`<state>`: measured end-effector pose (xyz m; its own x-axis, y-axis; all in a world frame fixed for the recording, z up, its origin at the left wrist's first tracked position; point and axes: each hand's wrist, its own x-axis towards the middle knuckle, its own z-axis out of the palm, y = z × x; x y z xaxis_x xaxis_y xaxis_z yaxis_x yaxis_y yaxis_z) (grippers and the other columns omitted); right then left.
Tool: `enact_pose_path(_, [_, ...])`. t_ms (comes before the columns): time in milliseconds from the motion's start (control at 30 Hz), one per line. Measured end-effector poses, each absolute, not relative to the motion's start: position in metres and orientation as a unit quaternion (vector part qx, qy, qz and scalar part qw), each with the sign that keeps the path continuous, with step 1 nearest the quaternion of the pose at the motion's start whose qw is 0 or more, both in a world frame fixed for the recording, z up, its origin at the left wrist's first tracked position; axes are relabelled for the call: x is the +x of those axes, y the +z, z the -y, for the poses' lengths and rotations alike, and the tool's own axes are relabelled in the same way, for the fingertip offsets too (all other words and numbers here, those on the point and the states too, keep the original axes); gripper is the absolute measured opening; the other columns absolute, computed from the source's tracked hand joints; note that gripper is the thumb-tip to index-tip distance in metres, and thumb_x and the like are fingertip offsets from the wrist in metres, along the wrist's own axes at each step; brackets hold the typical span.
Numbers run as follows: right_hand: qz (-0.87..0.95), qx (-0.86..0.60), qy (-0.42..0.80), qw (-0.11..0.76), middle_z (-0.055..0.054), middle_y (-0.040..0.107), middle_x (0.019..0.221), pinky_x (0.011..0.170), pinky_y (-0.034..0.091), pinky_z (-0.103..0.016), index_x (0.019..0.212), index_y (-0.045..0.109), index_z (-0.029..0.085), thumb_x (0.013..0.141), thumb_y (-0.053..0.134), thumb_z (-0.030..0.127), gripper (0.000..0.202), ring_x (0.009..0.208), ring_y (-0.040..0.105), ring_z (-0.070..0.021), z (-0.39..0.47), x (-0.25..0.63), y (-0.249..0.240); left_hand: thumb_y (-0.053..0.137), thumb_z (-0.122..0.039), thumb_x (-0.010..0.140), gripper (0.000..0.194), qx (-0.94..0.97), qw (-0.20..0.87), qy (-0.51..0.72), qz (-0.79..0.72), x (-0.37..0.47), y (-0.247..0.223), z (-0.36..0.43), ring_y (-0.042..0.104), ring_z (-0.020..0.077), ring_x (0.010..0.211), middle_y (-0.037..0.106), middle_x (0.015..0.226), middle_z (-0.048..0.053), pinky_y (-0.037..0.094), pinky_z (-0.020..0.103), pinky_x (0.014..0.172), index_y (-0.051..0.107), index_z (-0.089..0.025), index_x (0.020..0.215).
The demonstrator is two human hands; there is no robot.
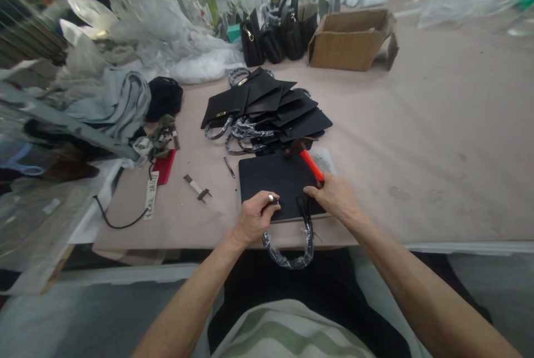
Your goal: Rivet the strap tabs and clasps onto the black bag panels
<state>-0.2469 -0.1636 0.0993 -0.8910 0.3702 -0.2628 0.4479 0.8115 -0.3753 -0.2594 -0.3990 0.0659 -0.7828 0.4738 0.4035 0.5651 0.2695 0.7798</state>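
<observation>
My left hand (pixel 255 216) is closed around a short metal punch (pixel 272 199), held over the lower left part of a black panel (pixel 267 177). A plastic-wrapped handle (pixel 290 262) loops from the panel's near edge over the table edge. My right hand (pixel 336 195) grips the orange handle of a hammer (pixel 312 165), its head above the panel's far right part. The right thumb rests close to the handle's black tab (pixel 304 205). A pale slab (pixel 323 161) shows beside and beyond the panel.
Behind the panel lies a pile of black panels (pixel 267 102) with wrapped handles. Left are a metal divider tool (pixel 197 188), a thin rod (pixel 229 167) and a red item (pixel 164 167). Farther back stand black bags (pixel 252 41), a cardboard box (pixel 344 49) and plastic wrapping (pixel 200 63).
</observation>
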Motion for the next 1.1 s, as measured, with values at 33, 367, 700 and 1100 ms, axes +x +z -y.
enact_pose_path(33, [-0.949, 0.219, -0.208, 0.086, -0.007, 0.067, 0.081, 0.060, 0.035, -0.033, 0.093, 0.065, 0.019, 0.083, 0.069, 0.051, 0.035, 0.077, 0.064, -0.0260, 0.164, -0.247, 0.097, 0.062, -0.016, 0.094, 0.010, -0.334, 0.056, -0.507, 0.793, -0.259, 0.065, 0.400, 0.069, 0.0158, 0.089, 0.072, 0.097, 0.005, 0.055, 0.026, 0.083, 0.067, -0.018, 0.103])
enact_pose_path(367, [-0.952, 0.226, -0.189, 0.083, -0.007, 0.069, 0.083, 0.060, 0.035, -0.034, 0.095, 0.064, 0.019, 0.084, 0.071, 0.054, 0.037, 0.080, 0.067, -0.0290, 0.166, -0.246, 0.094, 0.060, -0.015, 0.095, 0.011, -0.367, 0.103, -0.486, 0.787, -0.259, 0.058, 0.403, 0.073, 0.0173, 0.092, 0.075, 0.097, 0.006, 0.061, 0.027, 0.083, 0.068, -0.017, 0.103])
enact_pose_path(700, [-0.951, 0.237, -0.169, 0.101, -0.008, 0.071, 0.085, 0.061, 0.036, -0.033, 0.098, 0.062, 0.019, 0.086, 0.068, 0.054, 0.038, 0.079, 0.067, -0.0272, 0.170, -0.247, 0.096, 0.059, -0.012, 0.095, 0.014, -0.402, 0.131, -0.459, 0.781, -0.256, 0.060, 0.404, 0.074, 0.0192, 0.098, 0.076, 0.102, 0.010, 0.063, 0.030, 0.088, 0.066, -0.017, 0.106])
enact_pose_path(1100, [-0.951, 0.228, -0.184, 0.096, -0.010, 0.072, 0.088, 0.062, 0.038, -0.034, 0.100, 0.063, 0.018, 0.088, 0.066, 0.052, 0.037, 0.080, 0.067, -0.0276, 0.169, -0.244, 0.095, 0.061, -0.019, 0.095, 0.011, -0.252, 0.044, -0.526, 0.811, -0.259, 0.070, 0.387, 0.074, 0.0175, 0.088, 0.077, 0.095, 0.005, 0.060, 0.027, 0.081, 0.071, -0.017, 0.099])
